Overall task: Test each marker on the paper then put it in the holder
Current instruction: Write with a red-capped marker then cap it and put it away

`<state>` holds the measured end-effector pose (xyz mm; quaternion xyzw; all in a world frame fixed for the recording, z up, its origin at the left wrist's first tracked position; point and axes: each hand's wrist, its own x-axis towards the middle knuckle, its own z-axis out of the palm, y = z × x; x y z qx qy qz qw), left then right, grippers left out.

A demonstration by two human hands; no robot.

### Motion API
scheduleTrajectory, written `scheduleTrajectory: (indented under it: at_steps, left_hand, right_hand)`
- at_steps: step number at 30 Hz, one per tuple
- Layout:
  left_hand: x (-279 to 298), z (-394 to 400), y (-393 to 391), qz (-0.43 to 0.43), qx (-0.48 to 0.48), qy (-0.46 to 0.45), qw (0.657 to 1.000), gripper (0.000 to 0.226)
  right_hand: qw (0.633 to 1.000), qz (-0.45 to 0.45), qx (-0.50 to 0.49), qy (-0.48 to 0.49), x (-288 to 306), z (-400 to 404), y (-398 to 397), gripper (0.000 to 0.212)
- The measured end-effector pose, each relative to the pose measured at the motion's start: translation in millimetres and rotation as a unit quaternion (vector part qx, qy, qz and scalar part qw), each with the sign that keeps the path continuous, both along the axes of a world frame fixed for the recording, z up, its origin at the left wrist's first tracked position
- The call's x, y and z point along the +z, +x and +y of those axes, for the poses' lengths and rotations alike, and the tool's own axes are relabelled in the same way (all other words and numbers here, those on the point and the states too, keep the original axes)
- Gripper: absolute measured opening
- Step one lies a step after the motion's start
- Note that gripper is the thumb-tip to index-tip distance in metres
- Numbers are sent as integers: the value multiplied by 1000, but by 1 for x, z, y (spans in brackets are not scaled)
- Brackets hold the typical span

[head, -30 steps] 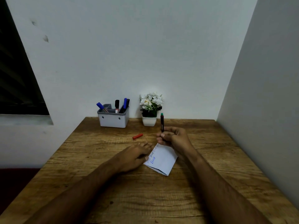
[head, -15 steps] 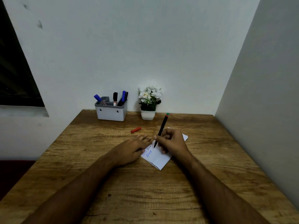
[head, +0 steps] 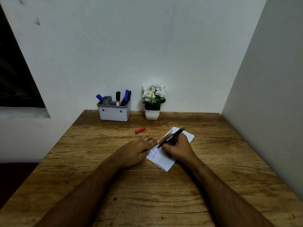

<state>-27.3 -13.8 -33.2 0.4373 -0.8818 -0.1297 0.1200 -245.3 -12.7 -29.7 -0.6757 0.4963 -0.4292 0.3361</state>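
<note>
My right hand (head: 177, 147) grips a black marker (head: 174, 135) with a green end, tilted, its tip touching the white paper (head: 161, 158). The paper lies in the middle of the wooden table and bears blue writing. My left hand (head: 136, 150) lies flat, fingertips pressing the paper's left edge. A red marker cap (head: 140, 130) lies on the table just beyond my left hand. The grey holder (head: 114, 113) stands at the back of the table with several markers upright in it.
A small white pot of white flowers (head: 153, 101) stands right of the holder against the back wall. A side wall runs along the table's right edge (head: 246, 145). The table's left edge (head: 54, 149) drops to a dark floor.
My right hand lowered the marker from upright to a writing slant and brought its tip down onto the paper. My left hand stayed on the paper's edge.
</note>
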Motion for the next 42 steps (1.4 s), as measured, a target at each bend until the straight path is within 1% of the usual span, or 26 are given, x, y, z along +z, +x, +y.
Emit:
scheduleTrajectory:
  at_steps: [4,6,17,22,33,42]
  left_hand:
    - [-3,-2,0,11,0,1,1000,52]
    - [-4,-2,1,17,-1,-1,1000,51]
    - [-8,-6,2,14,0,1,1000,52]
    - [-9,-7,3,11,0,2,1000,52]
    - [-6,-5,1,10,-2,6,1000,52]
    - [-5,-4,2,14,-1,10,1000,52]
  right_hand:
    - [999,43,-14,-25,-3,-2,1,8]
    - [998,50,-13,-33,-4,-1,3,7]
    - [998,49,-20,-22,-3,1,3,6]
    - [999,45,-19,-17,-3,2,4,8]
    - [998,43,-54,-6,-1,2,6,4]
    - [997,41,-59,2,3,5,7,9]
